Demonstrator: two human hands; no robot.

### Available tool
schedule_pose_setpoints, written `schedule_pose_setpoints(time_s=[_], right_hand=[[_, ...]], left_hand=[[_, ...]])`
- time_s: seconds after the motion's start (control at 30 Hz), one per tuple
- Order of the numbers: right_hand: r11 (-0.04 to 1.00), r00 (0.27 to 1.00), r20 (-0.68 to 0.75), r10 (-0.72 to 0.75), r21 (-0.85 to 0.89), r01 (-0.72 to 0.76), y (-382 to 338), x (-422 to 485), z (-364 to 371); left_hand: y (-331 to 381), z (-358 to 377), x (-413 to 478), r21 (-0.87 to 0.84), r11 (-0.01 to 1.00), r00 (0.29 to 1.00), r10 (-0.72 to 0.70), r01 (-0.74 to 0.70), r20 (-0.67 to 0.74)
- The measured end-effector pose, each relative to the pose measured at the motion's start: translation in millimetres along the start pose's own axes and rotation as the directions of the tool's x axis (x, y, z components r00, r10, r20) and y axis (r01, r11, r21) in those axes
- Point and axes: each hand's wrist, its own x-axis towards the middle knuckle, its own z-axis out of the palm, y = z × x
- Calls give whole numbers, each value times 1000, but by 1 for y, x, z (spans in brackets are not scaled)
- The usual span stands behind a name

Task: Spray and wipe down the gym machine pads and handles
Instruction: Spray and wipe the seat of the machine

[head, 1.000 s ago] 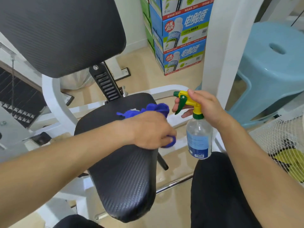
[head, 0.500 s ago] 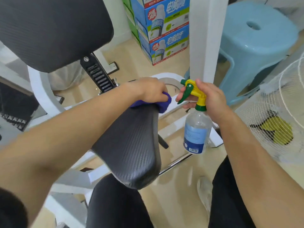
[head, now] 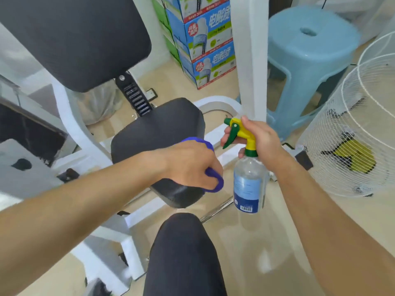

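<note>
Wiping the seat pad (head: 158, 133). Left hand (head: 192, 165), fingers curled round a blue cloth (head: 213, 180), presses it on the pad's near right corner; right hand (head: 263, 142) grips the spray bottle (head: 249, 184) just beside. Best done in overlapping strokes, edges included.

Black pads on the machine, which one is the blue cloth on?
The lower seat pad, where the left hand holds the blue cloth at its right edge. The back pad above has nothing on it.

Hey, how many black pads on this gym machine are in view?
2: the back pad upper left, the seat pad at center under the left hand. Others may be hidden.
</note>
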Motion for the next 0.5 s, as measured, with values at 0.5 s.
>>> schedule_pose_setpoints(time_s=[0.5], right_hand=[[990,976,214,39,-141,-8,31,-19,-28]], left_hand=[[-31,42,-11,-799,486,76,-867,354,-493]])
